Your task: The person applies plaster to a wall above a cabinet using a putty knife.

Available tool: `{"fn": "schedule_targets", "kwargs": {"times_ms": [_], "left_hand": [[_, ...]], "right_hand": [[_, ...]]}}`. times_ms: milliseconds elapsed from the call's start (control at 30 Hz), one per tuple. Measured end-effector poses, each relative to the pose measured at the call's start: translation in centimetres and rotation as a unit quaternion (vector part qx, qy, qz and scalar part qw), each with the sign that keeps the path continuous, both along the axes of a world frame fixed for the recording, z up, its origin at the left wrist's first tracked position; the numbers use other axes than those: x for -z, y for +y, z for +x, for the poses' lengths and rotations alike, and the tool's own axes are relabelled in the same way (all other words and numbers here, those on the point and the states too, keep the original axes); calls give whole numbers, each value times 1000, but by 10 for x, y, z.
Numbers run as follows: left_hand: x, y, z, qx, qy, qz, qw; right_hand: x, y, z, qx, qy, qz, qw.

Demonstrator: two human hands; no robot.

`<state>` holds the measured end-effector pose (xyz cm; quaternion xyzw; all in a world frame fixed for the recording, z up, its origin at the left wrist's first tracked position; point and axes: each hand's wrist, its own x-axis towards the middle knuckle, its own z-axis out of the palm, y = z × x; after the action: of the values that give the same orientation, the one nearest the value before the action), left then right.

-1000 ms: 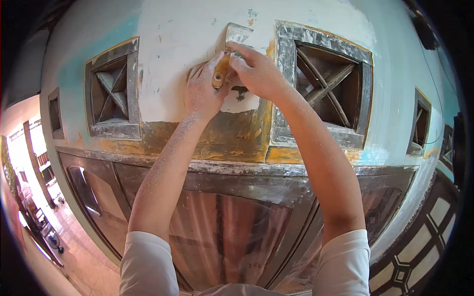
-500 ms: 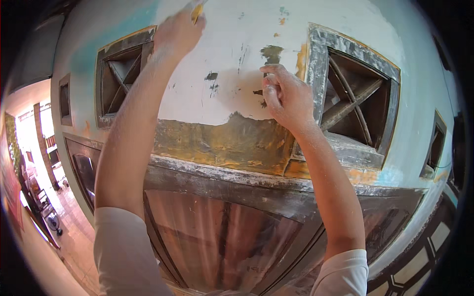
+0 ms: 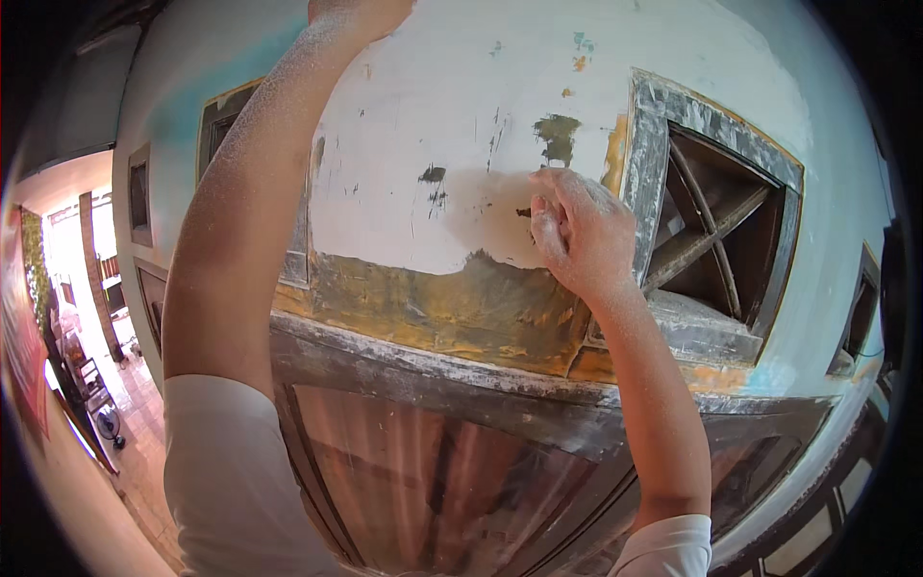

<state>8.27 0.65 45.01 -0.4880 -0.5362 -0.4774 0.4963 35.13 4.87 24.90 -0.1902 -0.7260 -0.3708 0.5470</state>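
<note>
My left hand (image 3: 361,13) is raised to the top edge of the picture; only its back and wrist show, dusted white, and its fingers are cut off. In front of the wall (image 3: 404,115), my right hand (image 3: 588,236) is half curled, thumb and forefinger apart with no object visible between them. White dust coats it too. Whether its fingertips touch the surface I cannot tell. Around it the whitish wall has dark chipped patches (image 3: 556,137), and below runs a bare brownish-yellow band (image 3: 433,313).
Right of my right hand is a square vent opening (image 3: 716,226) with crossed bars and a worn grey frame. A dark wooden ledge (image 3: 433,370) runs above glazed panels (image 3: 433,462). At far left a bright doorway shows a tiled floor and a fan (image 3: 109,423).
My left hand, which had a small yellow thing in it, has moved up, mostly out of the picture. The view has shifted, so the wall and right hand appear lower.
</note>
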Motion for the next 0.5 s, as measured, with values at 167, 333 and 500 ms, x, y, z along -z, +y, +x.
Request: {"fn": "schedule_targets", "kwargs": {"times_ms": [167,333,500], "left_hand": [[43,-2,20,14,11,-36,999],[23,2,8,17,11,-55,998],[-10,10,10,63,8,33,997]], "right_hand": [[0,0,1,127,22,55,990],[-4,9,-3,170,36,117,978],[-3,11,-11,245,29,64,967]]}}
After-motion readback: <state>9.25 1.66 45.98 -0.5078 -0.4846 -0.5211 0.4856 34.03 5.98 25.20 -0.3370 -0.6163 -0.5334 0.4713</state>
